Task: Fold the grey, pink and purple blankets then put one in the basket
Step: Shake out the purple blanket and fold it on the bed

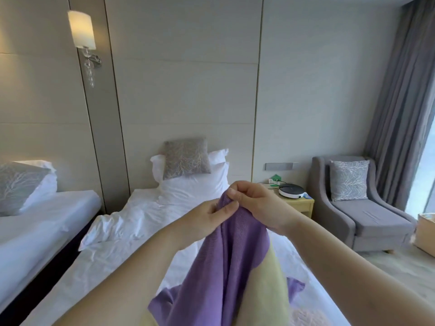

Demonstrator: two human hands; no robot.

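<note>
Purple blanket [226, 255]: held up at centre frame, hanging in loose folds toward the lower edge, above the white bed [122, 243]. Left hand [207, 217] and right hand [256, 203]: both pinching the blanket's top edge, fingers curled, hands touching. Pale yellow cloth [268, 285]: lies against the blanket, lower centre; whether lining or separate piece cannot be told. Cardboard box [425, 238]: right edge of frame, on the floor, cut off by the edge; contents cannot be told. Table [299, 204]: centre right, carrying a round white device [290, 190]. Grey armchair [376, 222]: right, holding one patterned cushion [349, 180].
</note>
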